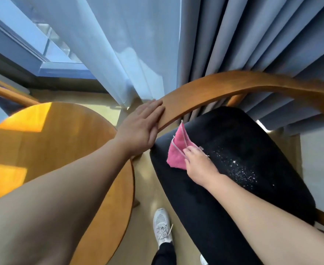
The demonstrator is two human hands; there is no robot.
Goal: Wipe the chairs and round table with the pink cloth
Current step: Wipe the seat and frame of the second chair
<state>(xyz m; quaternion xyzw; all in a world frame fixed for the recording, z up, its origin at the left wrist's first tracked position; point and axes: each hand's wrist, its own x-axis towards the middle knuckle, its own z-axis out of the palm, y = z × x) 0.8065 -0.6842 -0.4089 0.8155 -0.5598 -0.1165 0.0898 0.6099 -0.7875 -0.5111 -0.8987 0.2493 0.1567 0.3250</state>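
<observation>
A chair with a black padded seat (pixel 234 150) and a curved wooden backrest (pixel 234 83) stands on the right. My left hand (pixel 140 125) lies flat on the left end of that wooden rail, fingers together. The pink cloth (pixel 177 150) is folded on the near-left part of the seat, and my right hand (pixel 199 165) presses down on it. The round wooden table (pixel 52 134) is on the left, partly covered by my left forearm, with bright sun patches on its top.
White sheer curtain (pixel 123 54) and grey drapes (pixel 253 35) hang just behind the chair. A window frame (pixel 42 60) is at upper left. Another chair's wooden rail (pixel 8 94) shows at the far left. My white shoe (pixel 162 226) stands on the floor between table and chair.
</observation>
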